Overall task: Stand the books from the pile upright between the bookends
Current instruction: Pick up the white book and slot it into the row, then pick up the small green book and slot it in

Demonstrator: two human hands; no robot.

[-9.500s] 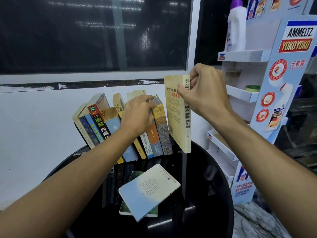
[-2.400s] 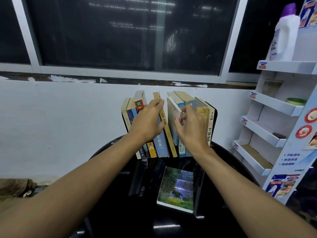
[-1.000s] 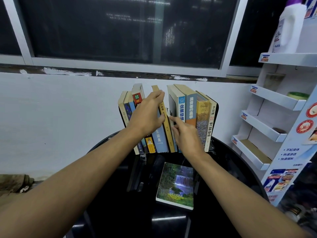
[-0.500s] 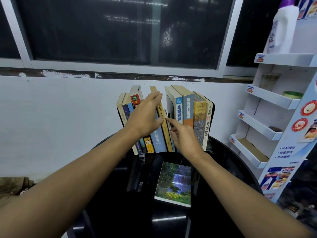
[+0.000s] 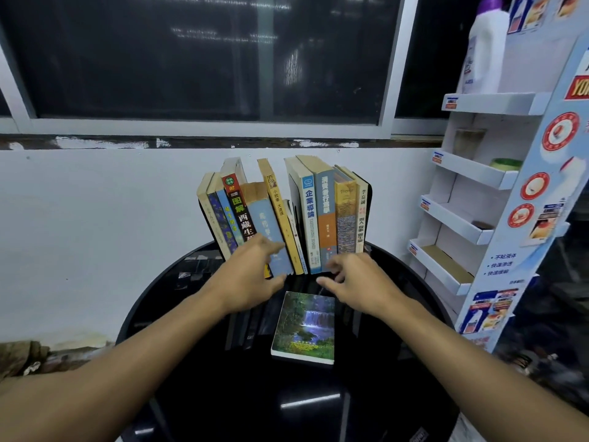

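Observation:
Several books stand in a row [image 5: 314, 215] at the back of a round black table [image 5: 398, 362], held between dark bookends; the left ones lean left, and a thin book sits low in the gap at the middle. One book with a waterfall cover [image 5: 304, 328] lies flat in front of the row. My left hand [image 5: 251, 275] hovers low before the row's left half, fingers spread, holding nothing. My right hand [image 5: 353, 279] is just above the flat book's far edge, fingers loosely apart and empty.
A white wall and dark window rise behind the table. A white cardboard display rack [image 5: 471, 199] with shelves stands close on the right, a white bottle [image 5: 484, 49] on its top shelf. The table's front half carries only the flat book.
Both hands have come down off the upright books toward the table. The thin book stays slotted in the middle gap. The flat book has not moved.

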